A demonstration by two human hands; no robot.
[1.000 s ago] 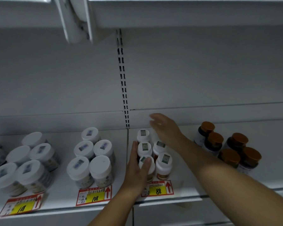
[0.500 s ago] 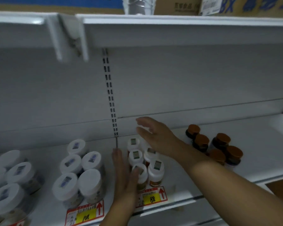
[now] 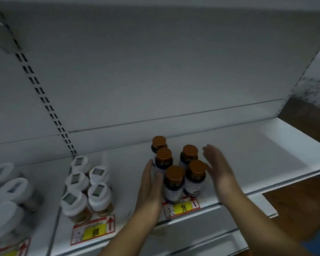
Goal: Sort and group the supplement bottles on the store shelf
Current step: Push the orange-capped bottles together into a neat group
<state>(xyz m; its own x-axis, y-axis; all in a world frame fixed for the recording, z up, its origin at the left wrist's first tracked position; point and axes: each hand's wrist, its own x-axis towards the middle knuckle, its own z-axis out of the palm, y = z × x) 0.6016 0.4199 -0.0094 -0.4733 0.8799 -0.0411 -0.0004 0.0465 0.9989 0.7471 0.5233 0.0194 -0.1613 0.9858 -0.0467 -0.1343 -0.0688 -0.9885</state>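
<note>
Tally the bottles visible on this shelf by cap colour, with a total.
Brown-capped bottles, between the left hand and right hand: 5
Small white-capped bottles: 5
Large white-capped jars, cut off by the frame's left edge: at least 4
Total: at least 14

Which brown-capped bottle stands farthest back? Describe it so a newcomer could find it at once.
Start at the white shelf and find the brown-capped bottles between the left hand and right hand. The rearmost bottle stands at the cluster's back left, nearest the back wall, alone behind the paired rows.
</note>
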